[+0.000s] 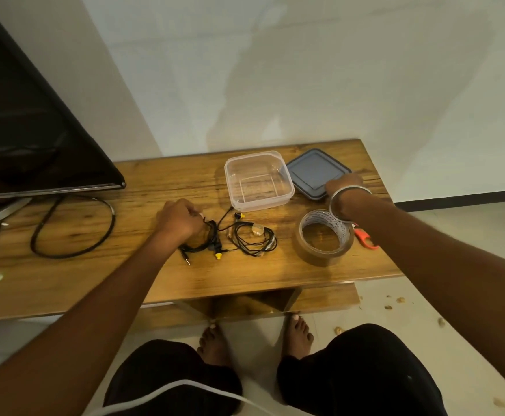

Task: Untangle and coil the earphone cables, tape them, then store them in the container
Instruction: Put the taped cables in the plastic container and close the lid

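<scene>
Container [258, 181] behind earphones [252, 240]; lid [314, 171] right, perhaps touching it.

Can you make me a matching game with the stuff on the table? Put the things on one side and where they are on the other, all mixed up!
Things:
1. tape roll
2. grey lid
3. clear container
4. coiled earphone

Places:
A. under the right hand
B. between the lid and the TV
C. in front of the container
D. next to the orange scissors

Pairs: 1-D, 2-A, 3-B, 4-C
</scene>
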A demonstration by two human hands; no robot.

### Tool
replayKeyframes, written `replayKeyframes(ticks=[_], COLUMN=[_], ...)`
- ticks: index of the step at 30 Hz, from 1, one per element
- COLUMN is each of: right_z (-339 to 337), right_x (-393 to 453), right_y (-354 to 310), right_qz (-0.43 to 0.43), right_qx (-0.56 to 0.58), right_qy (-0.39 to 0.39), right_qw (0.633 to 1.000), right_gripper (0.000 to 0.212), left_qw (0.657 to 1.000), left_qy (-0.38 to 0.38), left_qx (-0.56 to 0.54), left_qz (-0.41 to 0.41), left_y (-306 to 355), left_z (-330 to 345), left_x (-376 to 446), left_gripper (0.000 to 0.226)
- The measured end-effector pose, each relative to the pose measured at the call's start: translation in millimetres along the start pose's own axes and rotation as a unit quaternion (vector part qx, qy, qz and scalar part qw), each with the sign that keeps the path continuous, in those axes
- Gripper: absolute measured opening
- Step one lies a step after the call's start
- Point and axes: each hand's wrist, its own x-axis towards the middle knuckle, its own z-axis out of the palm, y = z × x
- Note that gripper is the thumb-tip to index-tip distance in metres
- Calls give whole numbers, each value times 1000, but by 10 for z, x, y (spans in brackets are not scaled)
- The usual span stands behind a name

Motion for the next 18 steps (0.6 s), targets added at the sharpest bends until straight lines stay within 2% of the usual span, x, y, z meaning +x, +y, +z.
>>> replayKeyframes(ticks=[4, 7, 9, 11, 13, 15, 18], right_z=[21, 79, 158, 247, 342, 445, 628], right_x=[66, -19, -108, -221, -363, -514, -657], right_y=[20, -12, -61, -84, -106, -126, -96], right_qz=[-21, -23, -69, -173, -264, -315, -355], right_qx=[-46, -117, -109, -79, -98, -135, -248], right_qy=[4, 63, 113, 154, 130, 50, -40], right_qw=[999, 991, 985, 970, 951, 938, 900], right_gripper=[43, 59, 66, 54, 33, 18, 19], left_qw=[998, 996, 995, 995, 996, 996, 994], left_qy=[-54, -70, -57, -44, -35, -27, -24], left_qx=[25, 56, 69, 65, 61, 72, 103], left_qz=[13, 27, 47, 57, 48, 41, 41], left_y=[-1, -13, -41, -73, -78, -62, -55], left_z=[-108, -134, -129, -109, -104, -113, -179], left_x=[-91, -143, -175, -209, -258, -305, -342], left_gripper=[20, 35, 39, 39, 34, 26, 23])
